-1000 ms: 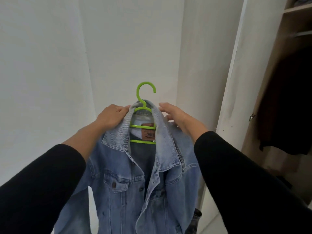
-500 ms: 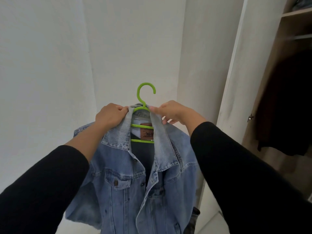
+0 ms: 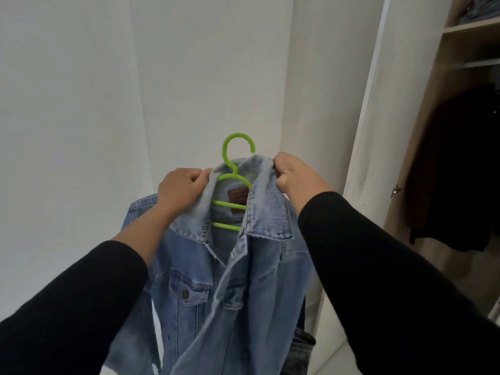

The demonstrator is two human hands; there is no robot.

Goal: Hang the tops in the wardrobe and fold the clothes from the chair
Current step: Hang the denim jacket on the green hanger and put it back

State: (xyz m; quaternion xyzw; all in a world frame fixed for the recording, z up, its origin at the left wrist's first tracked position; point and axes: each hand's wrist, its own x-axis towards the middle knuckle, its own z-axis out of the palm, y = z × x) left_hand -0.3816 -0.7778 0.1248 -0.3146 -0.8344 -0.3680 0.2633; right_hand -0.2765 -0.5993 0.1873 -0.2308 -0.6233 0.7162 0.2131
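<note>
A light blue denim jacket (image 3: 238, 288) hangs on a bright green plastic hanger (image 3: 236, 169) in front of me, its front open and unbuttoned. My left hand (image 3: 180, 189) grips the left side of the collar. My right hand (image 3: 293, 175) pinches the right side of the collar near its top edge. The hanger's hook sticks up between my hands, and its lower bars show inside the neck opening. The jacket's hem is cut off by the bottom of the view.
An open wardrobe (image 3: 460, 147) stands on the right, with a dark garment (image 3: 454, 169) hanging inside and a shelf (image 3: 470, 27) above it. Its white door (image 3: 362, 131) stands between the jacket and the opening. White walls fill the left and centre.
My right hand has moved from the shoulder area up to the collar's right edge and closed on it. The jacket's left shoulder has spread out over the hanger. My left hand stays on the collar.
</note>
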